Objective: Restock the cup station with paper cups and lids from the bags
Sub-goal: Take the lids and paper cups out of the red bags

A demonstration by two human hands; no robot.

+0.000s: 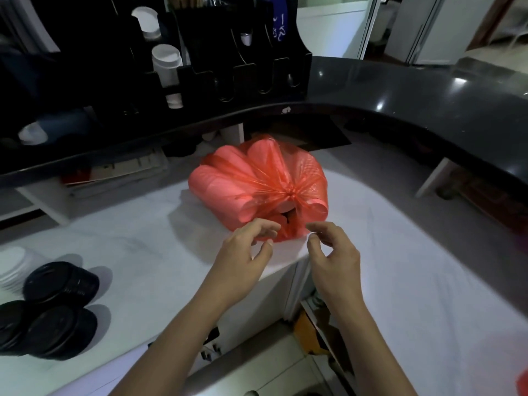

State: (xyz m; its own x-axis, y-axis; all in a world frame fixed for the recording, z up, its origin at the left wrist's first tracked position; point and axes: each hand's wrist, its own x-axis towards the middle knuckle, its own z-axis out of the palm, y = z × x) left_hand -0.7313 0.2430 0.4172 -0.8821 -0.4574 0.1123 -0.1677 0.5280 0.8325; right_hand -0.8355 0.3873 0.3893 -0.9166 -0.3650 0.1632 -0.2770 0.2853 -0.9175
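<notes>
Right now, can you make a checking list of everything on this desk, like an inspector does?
Surface: white counter, below a dark curved ledge.
Job's things: red bag, knotted shut, cups inside; black lids stacked at left; black cup station, some white cups in it.
Clutter: papers under the ledge.
Hands: left hand and right hand by the bag, fingers loosely curled, holding nothing.
Cables: nothing seen.
Surroundings: glass doors behind.

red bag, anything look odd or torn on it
The red bag is knotted shut, yet a dark gap shows low on its near side, just beyond both hands; whether that is a tear is unclear. It also sits at the white counter corner edge.
</notes>
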